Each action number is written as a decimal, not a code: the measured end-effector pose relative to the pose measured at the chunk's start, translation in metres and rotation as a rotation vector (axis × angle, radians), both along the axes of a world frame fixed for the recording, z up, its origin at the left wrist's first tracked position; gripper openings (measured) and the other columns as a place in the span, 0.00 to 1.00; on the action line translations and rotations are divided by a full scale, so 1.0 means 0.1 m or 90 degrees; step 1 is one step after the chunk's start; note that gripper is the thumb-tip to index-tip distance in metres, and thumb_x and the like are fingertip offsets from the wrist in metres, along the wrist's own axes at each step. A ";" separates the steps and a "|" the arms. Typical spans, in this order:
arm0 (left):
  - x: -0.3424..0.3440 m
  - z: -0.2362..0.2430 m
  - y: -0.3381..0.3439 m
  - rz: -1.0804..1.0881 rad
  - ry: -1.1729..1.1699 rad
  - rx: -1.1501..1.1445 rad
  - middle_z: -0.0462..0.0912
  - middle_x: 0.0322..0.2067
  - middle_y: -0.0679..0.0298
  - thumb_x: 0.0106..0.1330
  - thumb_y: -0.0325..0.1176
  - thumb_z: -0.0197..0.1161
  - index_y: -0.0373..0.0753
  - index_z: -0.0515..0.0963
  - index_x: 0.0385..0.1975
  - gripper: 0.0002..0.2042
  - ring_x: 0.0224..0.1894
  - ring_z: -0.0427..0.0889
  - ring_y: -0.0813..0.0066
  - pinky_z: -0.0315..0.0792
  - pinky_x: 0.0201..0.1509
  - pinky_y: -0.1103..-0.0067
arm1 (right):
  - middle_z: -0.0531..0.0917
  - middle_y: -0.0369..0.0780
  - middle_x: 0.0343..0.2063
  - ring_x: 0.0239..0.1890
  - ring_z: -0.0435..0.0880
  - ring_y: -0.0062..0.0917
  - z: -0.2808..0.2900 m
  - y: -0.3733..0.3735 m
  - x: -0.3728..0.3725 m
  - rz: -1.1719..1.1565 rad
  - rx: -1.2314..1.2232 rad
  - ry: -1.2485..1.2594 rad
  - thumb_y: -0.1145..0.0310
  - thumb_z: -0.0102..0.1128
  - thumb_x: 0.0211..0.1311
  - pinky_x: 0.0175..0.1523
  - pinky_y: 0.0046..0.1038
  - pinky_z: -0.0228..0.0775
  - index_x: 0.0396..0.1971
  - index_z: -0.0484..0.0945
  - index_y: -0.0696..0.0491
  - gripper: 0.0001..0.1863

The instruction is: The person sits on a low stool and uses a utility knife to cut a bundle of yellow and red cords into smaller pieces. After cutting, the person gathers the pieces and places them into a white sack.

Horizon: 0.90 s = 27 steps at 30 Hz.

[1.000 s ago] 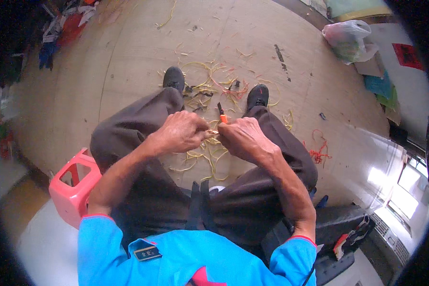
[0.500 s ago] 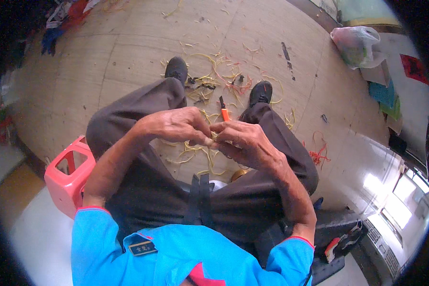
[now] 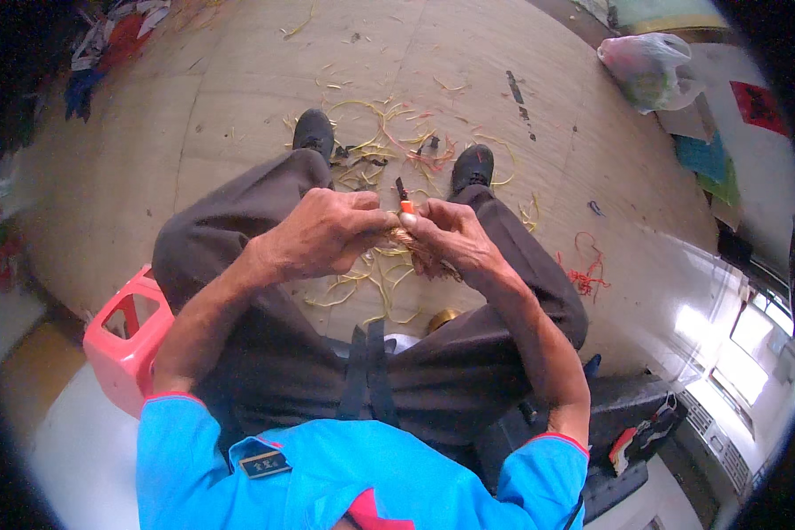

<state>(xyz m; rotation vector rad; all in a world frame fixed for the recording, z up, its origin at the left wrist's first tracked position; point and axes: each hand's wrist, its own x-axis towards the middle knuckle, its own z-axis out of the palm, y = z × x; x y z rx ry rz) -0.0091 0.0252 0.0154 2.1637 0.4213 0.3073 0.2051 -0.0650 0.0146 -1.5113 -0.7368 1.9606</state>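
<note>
Both my hands meet in front of my lap, over the floor between my knees. A bundle of thin copper wire (image 3: 404, 237) shows between them. My right hand (image 3: 455, 237) is closed round it, thumb on top, and some strands come out below its fingers. My left hand (image 3: 329, 231) pinches the bundle's left end with bent fingers; its fingertips are partly hidden. Just beyond the hands is a knife with an orange handle (image 3: 406, 206) and dark blade, seemingly on the floor, its lower part covered by my right hand.
Yellow and red insulation strips (image 3: 384, 124) lie scattered between my shoes, with a red tangle (image 3: 587, 278) further right. A pink stool (image 3: 124, 344) stands at my left. A brass-coloured round thing (image 3: 442, 318) is by my right thigh. A plastic bag (image 3: 649, 71) sits far right.
My hands have turned and shifted, and copper strands now show between them. My right thumb has come up on top of the bundle. The whole view has moved slightly.
</note>
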 end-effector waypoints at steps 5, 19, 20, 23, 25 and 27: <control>0.03 -0.02 -0.04 0.055 -0.050 0.113 0.75 0.26 0.61 0.56 0.29 0.67 0.41 0.79 0.43 0.14 0.24 0.77 0.60 0.70 0.24 0.70 | 0.76 0.33 0.17 0.15 0.75 0.15 -0.10 0.01 0.01 -0.028 -0.050 0.070 0.53 0.59 0.67 0.16 0.17 0.60 0.31 0.75 0.54 0.18; 0.11 0.00 -0.06 0.072 -0.186 0.322 0.80 0.30 0.65 0.48 0.25 0.65 0.41 0.81 0.46 0.21 0.26 0.78 0.74 0.72 0.27 0.78 | 0.76 0.36 0.16 0.10 0.76 0.21 -0.06 0.02 0.11 0.011 -0.126 0.277 0.56 0.51 0.71 0.11 0.22 0.64 0.33 0.72 0.59 0.18; 0.10 -0.01 -0.07 0.067 -0.193 0.331 0.80 0.30 0.66 0.47 0.25 0.65 0.41 0.81 0.47 0.22 0.26 0.78 0.74 0.71 0.26 0.79 | 0.76 0.36 0.16 0.10 0.76 0.21 -0.06 0.00 0.10 0.011 -0.134 0.299 0.56 0.51 0.71 0.11 0.23 0.64 0.33 0.72 0.59 0.18; 0.08 0.01 -0.07 0.054 -0.200 0.343 0.80 0.29 0.66 0.46 0.26 0.67 0.42 0.81 0.49 0.24 0.26 0.78 0.76 0.71 0.26 0.80 | 0.76 0.37 0.16 0.09 0.75 0.21 -0.06 -0.03 0.10 0.037 -0.143 0.361 0.55 0.50 0.72 0.09 0.23 0.63 0.33 0.72 0.59 0.19; 0.08 0.04 -0.08 0.044 -0.213 0.340 0.79 0.30 0.66 0.46 0.26 0.67 0.41 0.81 0.49 0.25 0.26 0.77 0.76 0.71 0.26 0.80 | 0.76 0.37 0.16 0.09 0.75 0.22 -0.10 -0.06 0.13 0.077 -0.131 0.391 0.54 0.49 0.72 0.08 0.24 0.62 0.34 0.72 0.59 0.20; 0.08 0.07 -0.09 0.039 -0.234 0.334 0.79 0.30 0.66 0.45 0.26 0.67 0.41 0.81 0.49 0.25 0.26 0.77 0.77 0.72 0.26 0.81 | 0.77 0.38 0.16 0.09 0.76 0.22 -0.10 -0.07 0.11 0.077 -0.133 0.413 0.54 0.48 0.72 0.08 0.23 0.63 0.33 0.72 0.58 0.20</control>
